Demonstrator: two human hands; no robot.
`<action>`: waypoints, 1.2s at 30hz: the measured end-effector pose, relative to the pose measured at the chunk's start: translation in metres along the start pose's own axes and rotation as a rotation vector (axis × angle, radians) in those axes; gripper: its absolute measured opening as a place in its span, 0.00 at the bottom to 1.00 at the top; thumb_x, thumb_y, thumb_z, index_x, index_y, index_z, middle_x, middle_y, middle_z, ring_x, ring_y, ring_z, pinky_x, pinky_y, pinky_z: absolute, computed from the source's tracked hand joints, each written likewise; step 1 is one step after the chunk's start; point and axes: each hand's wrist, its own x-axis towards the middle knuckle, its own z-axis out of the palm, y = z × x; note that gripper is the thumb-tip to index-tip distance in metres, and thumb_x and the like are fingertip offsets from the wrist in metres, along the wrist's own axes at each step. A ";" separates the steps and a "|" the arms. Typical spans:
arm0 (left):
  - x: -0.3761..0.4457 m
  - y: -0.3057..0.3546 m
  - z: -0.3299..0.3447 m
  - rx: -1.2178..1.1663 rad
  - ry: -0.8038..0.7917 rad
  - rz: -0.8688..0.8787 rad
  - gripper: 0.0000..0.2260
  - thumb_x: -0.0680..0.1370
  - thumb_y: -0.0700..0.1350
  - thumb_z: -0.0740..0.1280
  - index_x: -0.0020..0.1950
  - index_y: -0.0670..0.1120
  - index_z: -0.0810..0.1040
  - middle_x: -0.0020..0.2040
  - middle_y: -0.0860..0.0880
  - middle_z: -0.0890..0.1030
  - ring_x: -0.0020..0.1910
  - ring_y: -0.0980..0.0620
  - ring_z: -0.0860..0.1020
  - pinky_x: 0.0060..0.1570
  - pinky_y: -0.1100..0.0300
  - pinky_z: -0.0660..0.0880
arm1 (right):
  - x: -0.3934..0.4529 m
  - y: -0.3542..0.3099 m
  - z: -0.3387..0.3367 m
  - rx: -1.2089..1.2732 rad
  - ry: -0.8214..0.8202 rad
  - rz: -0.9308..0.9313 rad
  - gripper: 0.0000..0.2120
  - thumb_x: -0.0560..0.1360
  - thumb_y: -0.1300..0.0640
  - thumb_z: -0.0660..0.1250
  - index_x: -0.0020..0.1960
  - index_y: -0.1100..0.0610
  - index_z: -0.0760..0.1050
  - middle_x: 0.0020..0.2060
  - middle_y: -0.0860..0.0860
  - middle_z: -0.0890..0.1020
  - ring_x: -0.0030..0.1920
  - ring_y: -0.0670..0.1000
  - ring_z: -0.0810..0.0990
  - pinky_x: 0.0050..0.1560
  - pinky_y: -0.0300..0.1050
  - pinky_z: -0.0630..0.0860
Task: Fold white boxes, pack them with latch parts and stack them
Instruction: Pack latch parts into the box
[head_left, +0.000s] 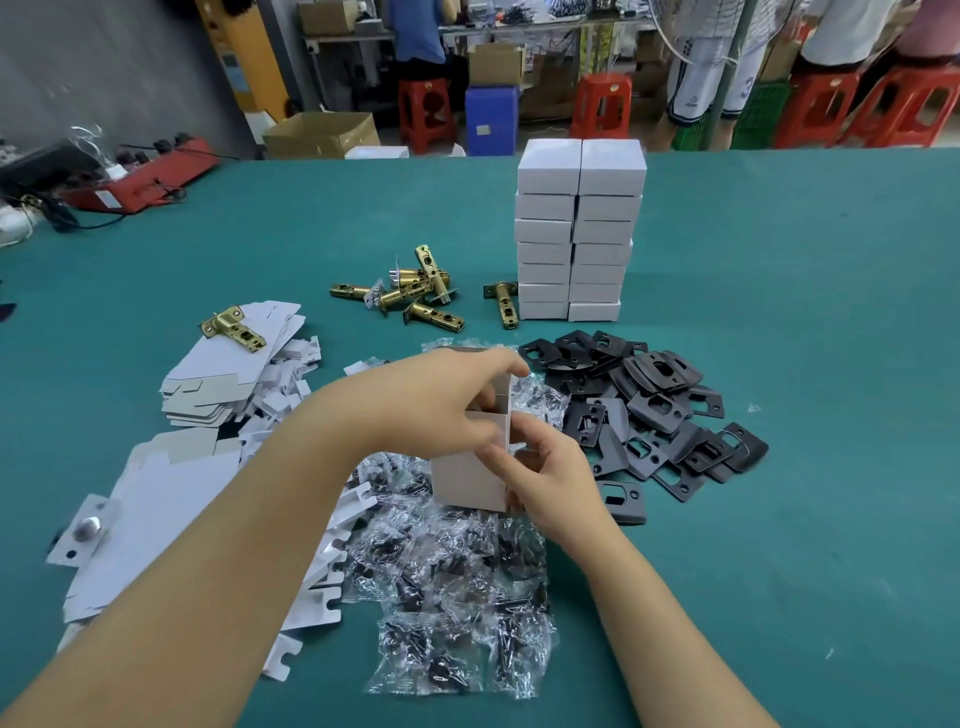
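A half-folded white box (470, 470) with a grey inner side stands in front of me above the green table. My left hand (441, 400) grips its top and far flaps from the left. From the right, my right hand (545, 470) pinches its near edge. Behind it rises a double stack of closed white boxes (576, 228). Brass latch bolts (415, 291) lie to the left of the stack. Black strike plates (654, 410) are heaped on the right. Clear bags of dark screws (457, 587) spread out under my hands. Flat box blanks (208, 415) pile up at the left.
One brass latch (232, 327) lies on top of the flat blanks. A red tool case (140, 179) and cables sit at the table's far left edge. Beyond the table are red stools (602, 104), cardboard cartons (322, 135) and standing people.
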 end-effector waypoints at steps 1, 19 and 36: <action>-0.001 -0.001 -0.001 -0.008 0.007 0.006 0.25 0.80 0.49 0.67 0.75 0.62 0.64 0.55 0.59 0.80 0.56 0.57 0.78 0.59 0.54 0.77 | 0.000 0.000 0.000 -0.003 0.001 -0.001 0.07 0.79 0.53 0.72 0.56 0.47 0.80 0.37 0.48 0.83 0.27 0.45 0.75 0.27 0.40 0.72; -0.030 -0.105 0.023 0.098 0.064 -0.407 0.04 0.79 0.53 0.70 0.52 0.56 0.80 0.49 0.55 0.82 0.42 0.59 0.78 0.40 0.61 0.73 | 0.003 -0.005 -0.009 0.040 0.175 0.014 0.12 0.80 0.54 0.71 0.59 0.39 0.78 0.47 0.43 0.86 0.36 0.40 0.79 0.33 0.32 0.73; -0.024 -0.119 0.037 -0.131 0.259 -0.282 0.04 0.79 0.49 0.72 0.45 0.52 0.79 0.44 0.54 0.83 0.45 0.55 0.82 0.46 0.56 0.79 | 0.002 -0.005 -0.009 0.029 0.172 0.010 0.12 0.80 0.57 0.70 0.58 0.41 0.78 0.45 0.42 0.86 0.35 0.38 0.80 0.32 0.31 0.73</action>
